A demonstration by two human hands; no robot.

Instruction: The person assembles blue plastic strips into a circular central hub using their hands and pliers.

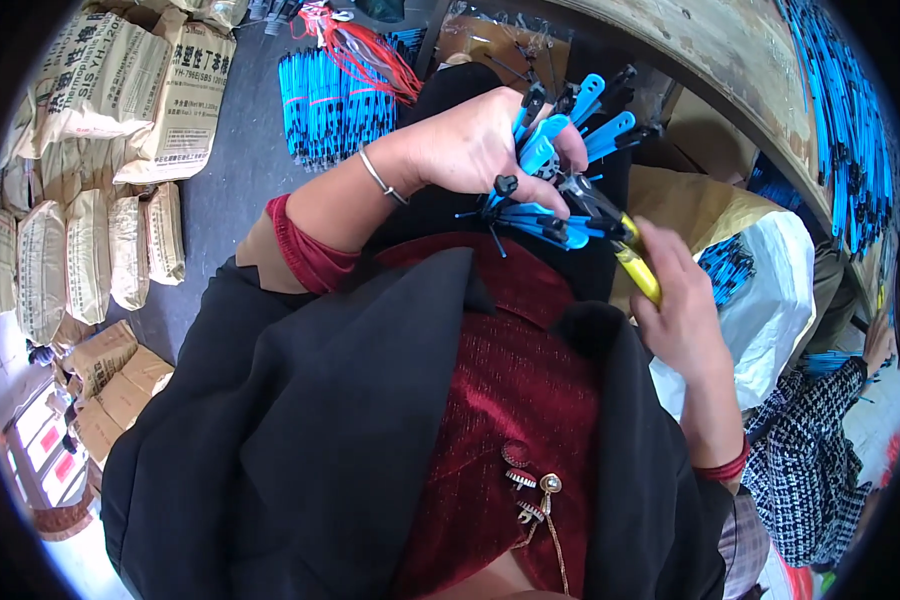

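A cluster of bright blue plastic pieces [538, 155] with black ends fans out above my lap. My left hand [480, 145] is closed round it, with thumb and fingers pressing on the pieces. In my right hand [682, 305] are yellow-handled pliers [638, 275], gripped by the handles. Their dark jaws point up and left and meet the right side of the cluster beside my left fingertips. Whether the jaws are closed on a piece is too cluttered to tell. My left palm is hidden behind the back of the hand.
Tied bundles of blue-and-black sticks [340, 110] lie at the upper left, under red plastic strips [375, 55]. A wooden table [710, 50] holds more blue sticks [850, 120]. A white sack [770, 300] is at my right. Paper sacks [80, 245] stand left. A co-worker's hand [878, 345] shows far right.
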